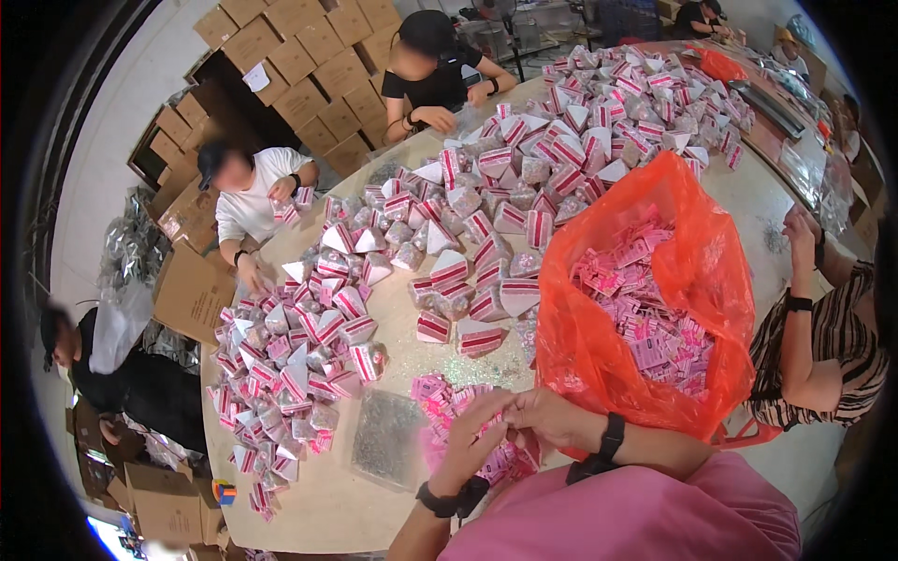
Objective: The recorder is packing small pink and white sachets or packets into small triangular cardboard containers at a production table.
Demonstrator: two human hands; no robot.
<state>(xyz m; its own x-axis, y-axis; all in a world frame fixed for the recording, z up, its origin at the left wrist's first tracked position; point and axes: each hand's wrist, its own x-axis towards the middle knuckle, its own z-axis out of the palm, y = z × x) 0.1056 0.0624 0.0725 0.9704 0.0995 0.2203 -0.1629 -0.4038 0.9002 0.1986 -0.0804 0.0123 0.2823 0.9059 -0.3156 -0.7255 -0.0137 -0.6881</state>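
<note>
My left hand [479,432] and my right hand [558,418] meet above a loose pile of small pink cards [440,397] at the table's near edge. Their fingertips are pinched close together, and whatever lies between them is too small to make out. To the left of the pile lies a flat, clear plastic tray or bag [385,439] with a greyish look. A big red plastic bag [720,280] stands open by my right forearm. Inside it are many more pink printed cards [645,309]. Both my wrists wear dark bands.
Heaps of small clear pouches with pink-and-white card tops [505,187] spread over the pale table [327,524]. Glittery bits [482,371] lie beyond my hands. Several co-workers sit around the table, one in a striped top [823,346] at right. Cardboard boxes [318,75] are stacked behind.
</note>
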